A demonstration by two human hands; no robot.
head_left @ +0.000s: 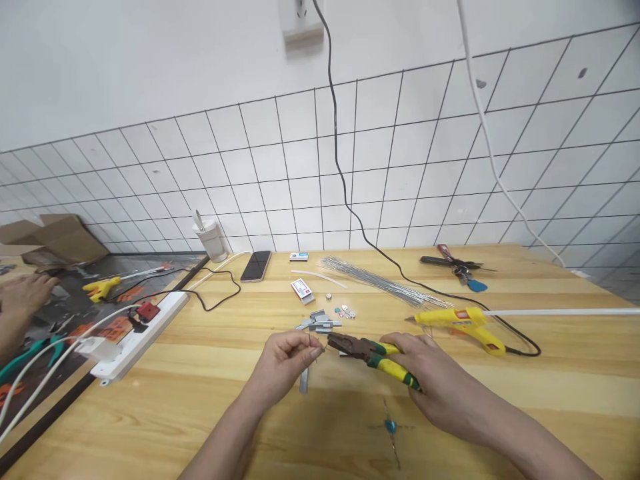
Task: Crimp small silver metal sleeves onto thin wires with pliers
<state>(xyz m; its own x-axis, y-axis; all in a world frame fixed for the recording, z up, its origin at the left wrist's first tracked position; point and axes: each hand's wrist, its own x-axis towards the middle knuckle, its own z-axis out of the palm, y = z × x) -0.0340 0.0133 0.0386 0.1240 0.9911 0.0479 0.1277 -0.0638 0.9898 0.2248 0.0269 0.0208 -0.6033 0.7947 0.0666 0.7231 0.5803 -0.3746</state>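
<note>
My left hand (287, 363) is closed in a pinch on a thin piece of wire (310, 339), whose ends stick out past the fingertips. My right hand (435, 380) grips combination pliers (367, 350) with yellow and green handles and rusty jaws. The jaw tips point left, right beside my left fingertips; whether they bite the wire is too small to tell. Nearer to me on the table lies a thin wire piece with a blue heart-shaped bead (390, 426) at its middle. Behind my left hand is a pile of grey metal staple strips (320, 321).
A yellow glue gun (463, 323) lies at right, a bundle of metal wires (385, 280) behind. Small charms (345, 311), a small box (302, 291), a phone (256, 266), keys (463, 272) and a power strip (145, 340) surround them. Another person's hand (25, 293) is at far left.
</note>
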